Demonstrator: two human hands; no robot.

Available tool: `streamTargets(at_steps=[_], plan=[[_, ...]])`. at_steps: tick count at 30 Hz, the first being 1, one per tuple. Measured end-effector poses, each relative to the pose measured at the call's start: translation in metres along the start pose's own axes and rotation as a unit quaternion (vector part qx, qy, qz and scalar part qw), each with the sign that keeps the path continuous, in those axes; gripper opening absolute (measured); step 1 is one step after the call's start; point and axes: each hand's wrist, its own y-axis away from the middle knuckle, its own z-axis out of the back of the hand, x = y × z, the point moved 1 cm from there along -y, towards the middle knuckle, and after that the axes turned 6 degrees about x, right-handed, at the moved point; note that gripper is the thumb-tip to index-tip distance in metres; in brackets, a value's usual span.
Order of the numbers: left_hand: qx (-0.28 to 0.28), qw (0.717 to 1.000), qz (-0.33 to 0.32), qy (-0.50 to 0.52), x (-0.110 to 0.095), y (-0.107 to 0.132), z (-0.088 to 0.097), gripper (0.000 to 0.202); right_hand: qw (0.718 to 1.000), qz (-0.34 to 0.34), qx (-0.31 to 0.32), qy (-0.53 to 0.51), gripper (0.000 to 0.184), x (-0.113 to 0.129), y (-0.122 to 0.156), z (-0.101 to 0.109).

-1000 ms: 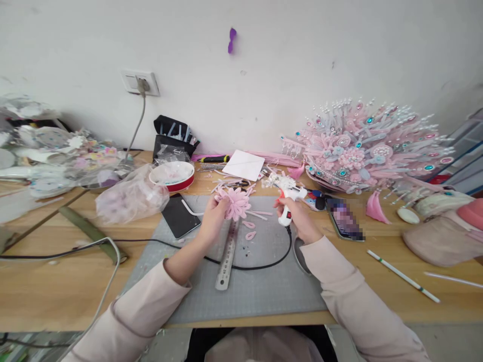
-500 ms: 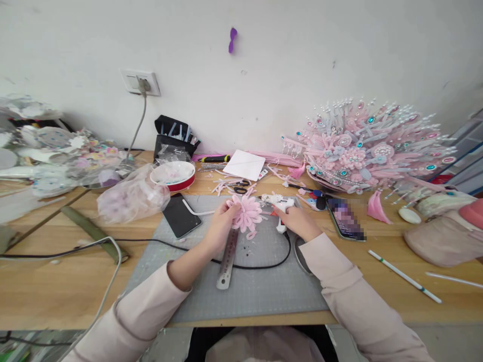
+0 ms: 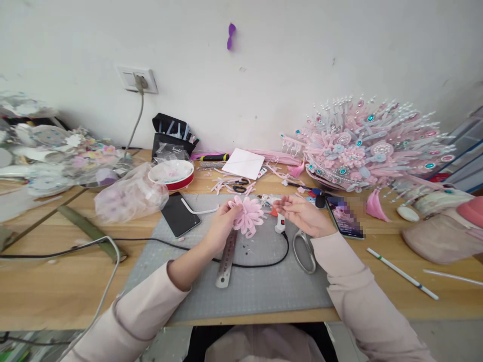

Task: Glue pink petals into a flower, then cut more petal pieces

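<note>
1. Pinches a pink looped flower [image 3: 249, 216] by its left side in the left hand [image 3: 222, 224], closing the fingers narrowly on it.
2. Holds the flower over the grey cutting mat [image 3: 260, 294], at the far end of a steel ruler [image 3: 226, 266].
3. Poises the right hand [image 3: 298, 211] with loosely bent, slightly parted fingers, just beside the white glue gun [image 3: 280, 224]; cannot tell whether touching it.
4. Has silver-handled scissors [image 3: 313, 261] near the right wrist.
5. Has a black phone [image 3: 177, 216] left of the left hand, and a beaded headpiece [image 3: 362, 156] on the desk [image 3: 56, 296], beyond the right hand.
</note>
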Motion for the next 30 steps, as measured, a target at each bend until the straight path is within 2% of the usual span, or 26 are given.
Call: streamTargets(at_steps=[3,6,10,14,18,23,26,30], plan=[[0.009,1.0,0.002,0.002,0.0,0.0,0.0,0.023,0.999,0.009,-0.008,-0.032,0.016,-0.003,-0.002,0.001],[0.014,1.0,0.001,0.009,0.0,0.0,0.0,0.023,1.0,0.019,-0.015,-0.005,0.013,-0.005,-0.003,0.002],[0.025,1.0,0.004,0.008,0.001,-0.001,-0.001,0.023,0.995,0.019,-0.041,0.09,0.009,-0.008,-0.005,0.004],[0.029,1.0,-0.002,0.009,0.001,0.0,-0.002,0.025,0.98,0.068,-0.034,0.185,0.007,-0.01,-0.007,0.004],[0.032,0.999,0.004,0.008,0.001,0.001,-0.004,0.025,0.981,0.105,-0.013,0.163,0.011,-0.011,-0.006,0.0],[0.034,0.999,0.003,0.006,0.0,0.003,-0.006,0.023,0.987,0.076,-0.048,0.135,0.024,-0.008,-0.003,-0.006],[0.034,0.999,0.001,0.005,0.001,0.004,-0.007,0.023,0.976,0.088,-0.059,0.191,0.023,-0.005,-0.002,-0.005],[0.044,0.999,0.0,-0.006,0.003,0.005,-0.007,0.027,0.943,0.136,-0.077,0.293,0.02,-0.001,-0.001,-0.003]])
